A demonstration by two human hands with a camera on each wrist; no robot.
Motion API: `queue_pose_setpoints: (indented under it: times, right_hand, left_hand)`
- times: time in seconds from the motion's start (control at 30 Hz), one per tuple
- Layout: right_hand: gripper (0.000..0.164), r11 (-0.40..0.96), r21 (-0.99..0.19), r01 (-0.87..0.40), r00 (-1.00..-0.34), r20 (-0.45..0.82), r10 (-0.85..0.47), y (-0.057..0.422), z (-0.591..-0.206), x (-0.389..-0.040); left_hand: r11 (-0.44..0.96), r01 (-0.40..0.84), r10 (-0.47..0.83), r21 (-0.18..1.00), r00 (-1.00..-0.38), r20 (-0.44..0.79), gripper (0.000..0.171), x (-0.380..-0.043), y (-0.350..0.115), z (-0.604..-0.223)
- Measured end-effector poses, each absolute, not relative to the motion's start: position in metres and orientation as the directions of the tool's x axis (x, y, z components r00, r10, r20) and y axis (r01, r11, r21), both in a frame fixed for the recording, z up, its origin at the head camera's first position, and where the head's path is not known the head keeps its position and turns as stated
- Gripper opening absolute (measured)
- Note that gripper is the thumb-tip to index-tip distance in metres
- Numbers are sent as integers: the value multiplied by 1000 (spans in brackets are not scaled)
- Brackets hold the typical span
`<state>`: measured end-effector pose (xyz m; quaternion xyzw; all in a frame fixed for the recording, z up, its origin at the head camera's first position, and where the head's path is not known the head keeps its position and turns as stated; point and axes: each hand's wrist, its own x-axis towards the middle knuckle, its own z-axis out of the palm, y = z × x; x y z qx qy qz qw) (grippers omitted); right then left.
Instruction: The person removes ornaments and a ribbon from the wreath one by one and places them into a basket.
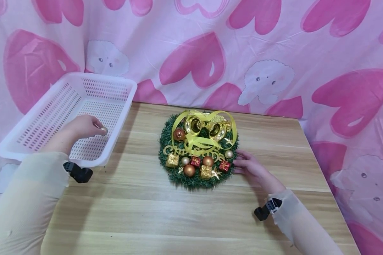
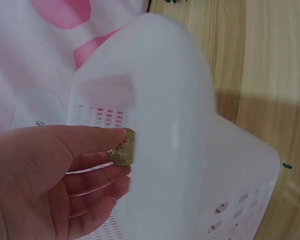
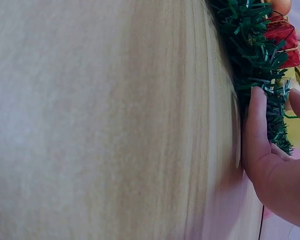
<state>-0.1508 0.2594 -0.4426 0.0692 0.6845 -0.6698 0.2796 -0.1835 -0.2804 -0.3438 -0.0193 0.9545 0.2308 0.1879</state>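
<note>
My left hand (image 1: 83,127) is over the white basket and pinches a small gold glittery ornament (image 2: 122,149) between thumb and fingertips. Part of that ornament is hidden behind the basket rim in the left wrist view. A green Christmas wreath (image 1: 166,170) lies on the table, with gold bells (image 1: 194,125), a yellow ribbon (image 1: 233,129), baubles and small gift boxes on it. At its right edge, my right hand (image 1: 252,166) touches the greenery with nearly straight fingers. The right wrist view shows its thumb and a finger (image 3: 256,125) apart beside the branches.
The perforated white basket (image 1: 131,92) stands at the table's left, its near rim below my left forearm. Pink heart-patterned cloth (image 1: 191,60) hangs behind and beside the wooden table (image 1: 166,219). Small green bits (image 2: 287,166) lie near the basket.
</note>
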Motion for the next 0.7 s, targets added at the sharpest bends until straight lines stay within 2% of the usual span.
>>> queue_pose_setpoints:
  times: [0.47,0.7]
  right_hand:
    - [76,124,-873,471,-829,-487,-275,261,-444,-152]
    - [77,129,-875,467,-830,-484,-278,260,-443,-152]
  left_hand:
    - [898,-102,67,429,-930,-360,43,-183,-273,-346]
    - [882,-44,100,470,-956,-277,47,-190,-270,-329]
